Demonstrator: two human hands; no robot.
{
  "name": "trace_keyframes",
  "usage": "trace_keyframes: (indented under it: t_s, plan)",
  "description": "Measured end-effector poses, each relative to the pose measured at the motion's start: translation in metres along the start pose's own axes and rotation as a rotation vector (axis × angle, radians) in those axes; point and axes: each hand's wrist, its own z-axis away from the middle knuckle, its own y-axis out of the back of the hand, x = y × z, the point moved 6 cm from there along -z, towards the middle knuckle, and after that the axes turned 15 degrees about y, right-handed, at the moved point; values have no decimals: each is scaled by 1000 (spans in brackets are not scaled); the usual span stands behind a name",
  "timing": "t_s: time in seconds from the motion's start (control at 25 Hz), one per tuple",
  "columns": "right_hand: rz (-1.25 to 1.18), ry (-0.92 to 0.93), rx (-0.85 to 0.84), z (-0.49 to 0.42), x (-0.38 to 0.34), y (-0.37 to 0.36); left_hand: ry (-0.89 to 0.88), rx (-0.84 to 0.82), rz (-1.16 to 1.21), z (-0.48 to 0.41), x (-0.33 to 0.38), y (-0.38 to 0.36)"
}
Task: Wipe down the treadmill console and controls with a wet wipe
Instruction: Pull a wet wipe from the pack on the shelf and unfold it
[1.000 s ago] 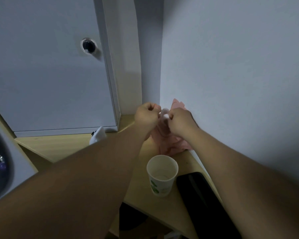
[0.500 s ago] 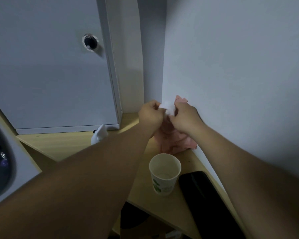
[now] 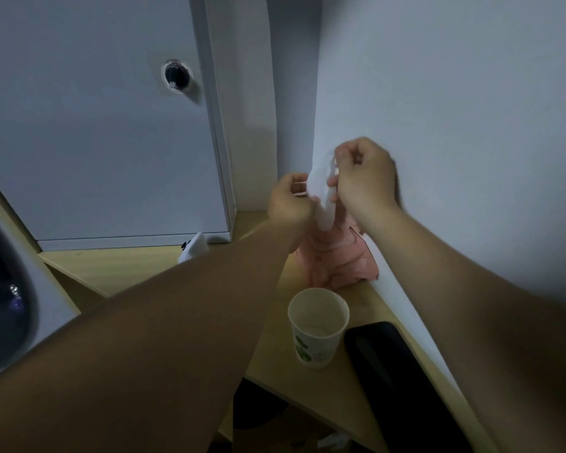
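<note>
Currently: both hands pinch wet wipe (image 3: pixel 321 194) above pink pack (image 3: pixel 337 259)

Head view, dim light, corner of a wooden table (image 3: pixel 118 266) against a white wall (image 3: pixel 455 93). Both forearms reach forward from the bottom of the frame. Left hand (image 3: pixel 290 199) sits lower, fingers curled, its grip pinching the left edge of the wet wipe. Right hand (image 3: pixel 365 176) is higher and just beside it, knuckles toward the camera, grip clenched on the wipe's upper part. The wipe is white and crumpled, stretched between the two hands in the air and hanging down a little below them. It is off the table and directly over the pink pack. Whether its lower end touches the pack cannot be told.

The pink pack is soft and wrinkled and lies on the table in the corner, touching or nearly touching the wall. Nearer the camera stands a paper cup (image 3: pixel 317 325), upright, white with a green print, mouth open. Just right of the cup lies a flat black object (image 3: pixel 402 380), along the wall edge of the table. A small white item (image 3: pixel 193 251) sits farther left, partly hidden by the left forearm. Behind it is a white cabinet door (image 3: pixel 95 142) with a round dark knob (image 3: pixel 177 75). A dark curved shape (image 3: pixel 4 289) fills the far left edge, too blurred to identify.
</note>
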Motion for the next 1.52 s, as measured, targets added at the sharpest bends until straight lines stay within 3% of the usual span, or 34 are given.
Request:
trace_keyframes:
  t_s: [0.2,0.4,0.68,0.88,1.0,1.12,1.24,1.32,1.4,1.52]
  plan:
    - [-65,-21,-26,-41,-30,2,0,-14,-201,13,-15,-10]
    - [-245,-112,5,-46,-40,4,54,43,66,31,17,-2]
    - [-355,-153,136,-42,-113,51,-199,115,37,99,90,13]
    - [-511,-237,142,-16,-178,93,-221,101,197,181,126,46]
    - [-577,-218,31,11,-223,112,-206,-19,217,224,151,75]
    - [-386,-138,-146,57,-264,117,-63,-177,214,275,169,106]
    - [-611,-327,-331,124,-286,91,109,-489,285,322,164,133]
    - [-822,-440,-418,166,-301,72,130,-531,224,341,152,159]
    - [-931,-452,-358,189,-310,63,76,-466,136,349,143,188]
    - [-768,-390,-140,202,-317,63,-45,-314,93,359,139,232]
